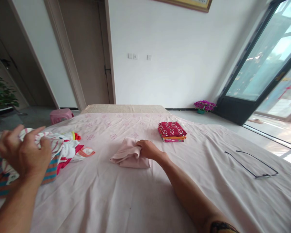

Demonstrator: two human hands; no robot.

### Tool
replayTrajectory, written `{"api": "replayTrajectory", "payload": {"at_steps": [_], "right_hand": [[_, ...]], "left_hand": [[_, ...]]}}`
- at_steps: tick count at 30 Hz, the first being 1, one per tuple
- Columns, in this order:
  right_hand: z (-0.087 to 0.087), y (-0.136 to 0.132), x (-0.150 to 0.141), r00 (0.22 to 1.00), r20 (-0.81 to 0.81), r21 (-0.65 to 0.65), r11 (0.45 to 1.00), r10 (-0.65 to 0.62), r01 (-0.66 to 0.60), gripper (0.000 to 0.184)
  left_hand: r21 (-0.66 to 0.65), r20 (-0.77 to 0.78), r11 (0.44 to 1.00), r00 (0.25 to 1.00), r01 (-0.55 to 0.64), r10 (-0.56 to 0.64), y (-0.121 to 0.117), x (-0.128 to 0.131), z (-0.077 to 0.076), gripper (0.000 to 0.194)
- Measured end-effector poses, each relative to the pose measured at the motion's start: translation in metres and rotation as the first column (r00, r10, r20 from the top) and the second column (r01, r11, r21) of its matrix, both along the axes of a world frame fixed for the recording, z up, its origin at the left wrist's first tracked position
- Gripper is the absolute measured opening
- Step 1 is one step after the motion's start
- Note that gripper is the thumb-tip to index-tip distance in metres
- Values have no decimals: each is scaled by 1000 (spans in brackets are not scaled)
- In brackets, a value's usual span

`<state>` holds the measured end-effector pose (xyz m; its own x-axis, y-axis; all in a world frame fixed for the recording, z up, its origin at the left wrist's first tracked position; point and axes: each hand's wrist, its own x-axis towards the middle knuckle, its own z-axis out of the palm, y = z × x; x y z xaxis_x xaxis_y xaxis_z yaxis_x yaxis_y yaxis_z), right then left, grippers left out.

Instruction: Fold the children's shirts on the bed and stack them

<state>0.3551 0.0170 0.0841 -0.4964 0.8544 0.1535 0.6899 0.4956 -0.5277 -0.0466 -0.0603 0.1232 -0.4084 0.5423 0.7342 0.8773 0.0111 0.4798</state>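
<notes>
My right hand (149, 150) grips the edge of a pale pink garment (128, 157), which lies partly folded on the bed. Its fingertips are tucked into the fabric, so the thumb is mostly hidden. At the left, my left hand (30, 149) is raised over a loose heap of clothes (65, 149), fingers apart and bent, with nothing seen in them. White, red and striped pieces make up the heap, including a blue and brown striped one (49, 171) underneath. Beyond my right hand sits a neat stack of folded clothes with a dark red lettered piece (172, 129) on top.
A pale pink patterned sheet (106, 197) covers the bed, wrinkled in places. Eyeglasses (257, 176) lie on it at the right. A pink stool (61, 115) stands past the far left edge. Purple flowers (205, 105) and a glass door (254, 68) are at the back right.
</notes>
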Motion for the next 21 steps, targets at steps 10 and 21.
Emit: {"api": "replayTrajectory", "payload": {"at_steps": [10,21], "right_hand": [[2,33,35,404,-753,-393,848,-519,356,45],[9,3,22,965,-248,-499,842,89,-206,17]], "left_hand": [[34,-128,991,984,131,-126,17,31,-8,29],[-318,-66,790,819,524,-570,33,94,-73,29]]}}
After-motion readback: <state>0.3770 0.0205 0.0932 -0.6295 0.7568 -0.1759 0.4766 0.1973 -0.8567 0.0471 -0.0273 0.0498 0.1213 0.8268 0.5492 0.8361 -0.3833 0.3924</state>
